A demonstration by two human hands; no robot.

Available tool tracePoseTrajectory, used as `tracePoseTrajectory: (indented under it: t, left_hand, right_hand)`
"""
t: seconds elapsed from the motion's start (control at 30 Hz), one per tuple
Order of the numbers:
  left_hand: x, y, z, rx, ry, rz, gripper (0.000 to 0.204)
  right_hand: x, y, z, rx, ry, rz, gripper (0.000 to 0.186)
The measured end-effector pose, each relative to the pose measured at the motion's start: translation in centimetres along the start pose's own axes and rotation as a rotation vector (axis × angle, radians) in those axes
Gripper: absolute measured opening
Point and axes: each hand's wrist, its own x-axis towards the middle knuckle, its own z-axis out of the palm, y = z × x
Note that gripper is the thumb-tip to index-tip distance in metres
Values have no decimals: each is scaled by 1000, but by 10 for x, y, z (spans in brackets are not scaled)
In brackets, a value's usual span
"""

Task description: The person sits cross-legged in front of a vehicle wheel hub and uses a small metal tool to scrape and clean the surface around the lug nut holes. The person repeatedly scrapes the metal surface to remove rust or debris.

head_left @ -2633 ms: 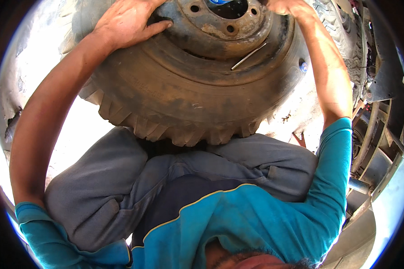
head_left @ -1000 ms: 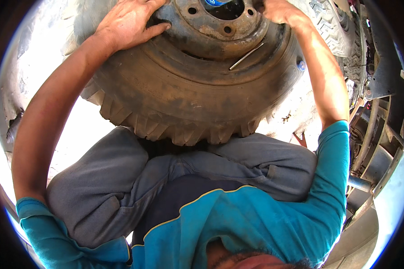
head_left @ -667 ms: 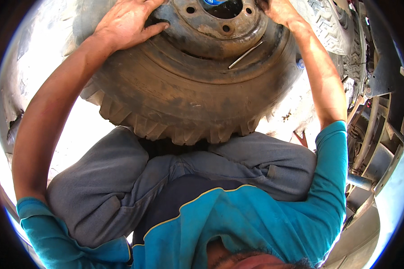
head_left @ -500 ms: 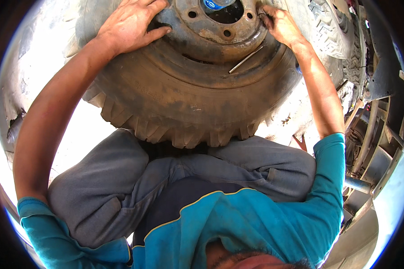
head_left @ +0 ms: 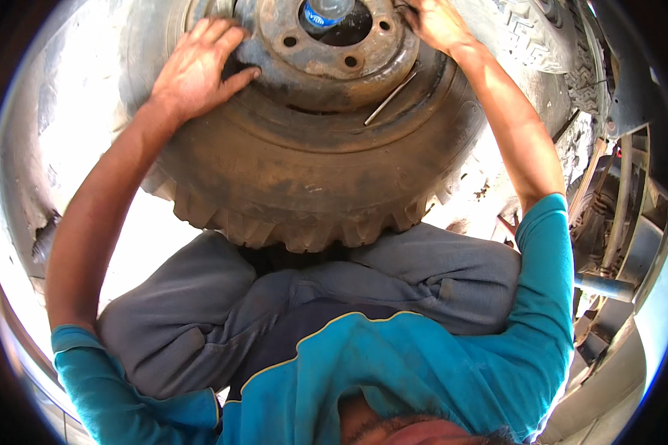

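Observation:
A large muddy tyre [head_left: 304, 178] with chunky tread lies on its side in front of my folded legs, around a rusty steel wheel rim [head_left: 326, 85]. My left hand [head_left: 200, 70] rests on the rim's left side, thumb spread from the fingers. At the rim's right edge is my right hand [head_left: 438, 26], its fingers bent inward and partly cut off by the top of the picture. Whatever they pinch there is too small to make out. A thin metal rod [head_left: 390, 98] lies in the groove between rim and tyre. Through the rim's centre hole shows a clear plastic bottle [head_left: 326, 13] with a blue label.
Another treaded tyre [head_left: 534, 33] lies beyond my right hand. Metal frame parts [head_left: 620, 215] and a grey tube [head_left: 603, 287] crowd the right side. Brightly lit pale ground [head_left: 137, 237] shows left of the tyre.
The view has shifted and turned slightly, so the wheel appears farther left. My right hand has moved farther along the rim's edge, away from me. My left hand keeps its place on the rim.

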Motion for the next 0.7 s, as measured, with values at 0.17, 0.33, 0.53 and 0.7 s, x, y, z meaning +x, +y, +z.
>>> tracePoseTrajectory:
  t: [0.17,0.33,0.53,0.7]
  left_hand:
    - [6,6,-7,-41,-62,-14,51]
    - [3,10,-16,-48,-85,-62,53]
    - [5,9,-13,-32,-73,-34,54]
    - [9,10,-13,-50,-54,-11,52]
  right_hand:
    - [24,31,11,470,122,123,16]
    - [-7,26,-7,514,-1,365,25]
    - [-35,16,-4,125,-73,336,31]
    - [-24,19,3,237,-20,173,28]
